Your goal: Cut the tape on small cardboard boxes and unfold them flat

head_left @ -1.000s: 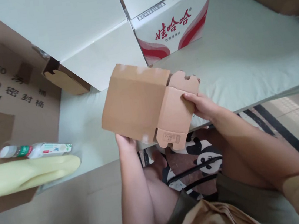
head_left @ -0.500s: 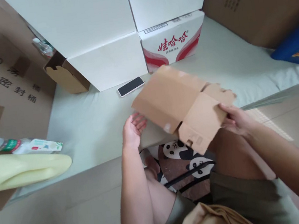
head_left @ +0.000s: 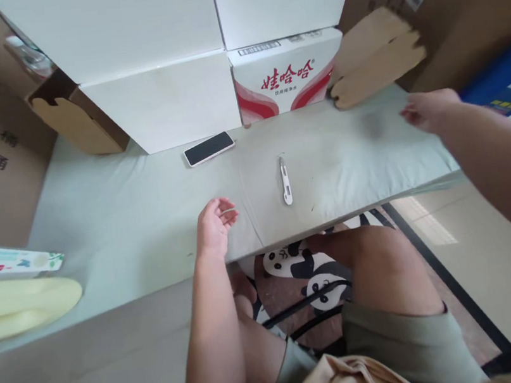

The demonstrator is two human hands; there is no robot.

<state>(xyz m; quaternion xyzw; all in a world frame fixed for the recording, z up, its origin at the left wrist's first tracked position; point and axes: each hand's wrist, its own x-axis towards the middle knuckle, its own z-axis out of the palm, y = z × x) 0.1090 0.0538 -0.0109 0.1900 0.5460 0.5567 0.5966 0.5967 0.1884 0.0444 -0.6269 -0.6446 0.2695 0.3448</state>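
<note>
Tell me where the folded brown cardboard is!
In the head view, the folded brown cardboard is at the upper right, just right of the red-and-white box, near the right hand.

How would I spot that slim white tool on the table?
Find the white carton with red lettering at the back of the green-covered table. In front of it lies the slim white tool. Unlike the dark-faced device to its left, it has slots along its body.

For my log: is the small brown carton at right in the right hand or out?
Out: a visible gap separates the small brown carton from the right hand.
</note>
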